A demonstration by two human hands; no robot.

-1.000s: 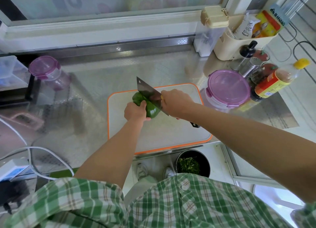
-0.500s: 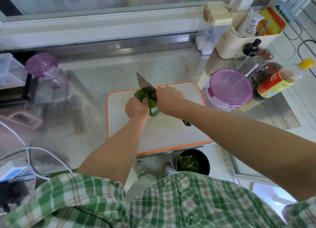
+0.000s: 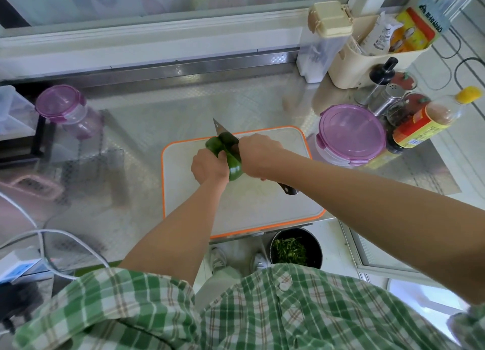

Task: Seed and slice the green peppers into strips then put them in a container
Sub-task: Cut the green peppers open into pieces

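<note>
At the far left we see a purple-lidded jar point(image 3: 61, 104) on the steel counter point(image 3: 147, 118), then the orange-rimmed cutting board point(image 3: 183, 197), with the green pepper point(image 3: 235, 169) lying on its far half. Our left hand point(image 3: 208, 167) is curled round the pepper's left side and holds it to the board, while the knife point(image 3: 220, 129) sits in the pepper along its length, tip pointing away from us. Our right hand point(image 3: 258, 156) is closed round the knife's handle just right of the pepper, and further right a purple-lidded container point(image 3: 351, 133) stands beside a yellow-capped bottle point(image 3: 430, 121).
</note>
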